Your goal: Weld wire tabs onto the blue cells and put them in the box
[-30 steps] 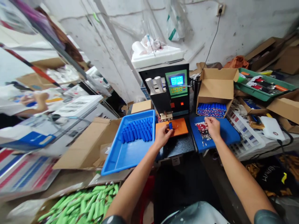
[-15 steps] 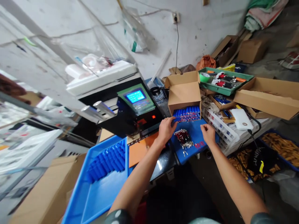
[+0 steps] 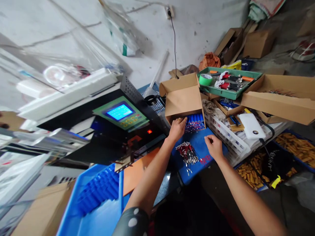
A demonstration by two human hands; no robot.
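Observation:
My left hand point(image 3: 177, 129) reaches to the left part of the opening of a cardboard box point(image 3: 183, 99), its fingers bent at the stacked blue cylinders point(image 3: 195, 122); whether it grips one is hidden. My right hand point(image 3: 213, 146) hovers over the right side of the blue mat point(image 3: 197, 144), thumb and fingertips pinched together, and anything between them is too small to make out. Between and below the hands, a bunch of red and black wires with white connectors and metal ends point(image 3: 187, 153) lies on the mat.
A machine with a lit screen point(image 3: 120, 112) stands left. Below it, a blue tray point(image 3: 95, 203) holds blue cylinders. A white basket point(image 3: 227, 136), green tray point(image 3: 231, 91) and white power bank point(image 3: 251, 126) are at right.
The view has shifted, with the machine now larger. My left hand has moved further over the cylinders at the box opening. My right hand stays pinched above the mat.

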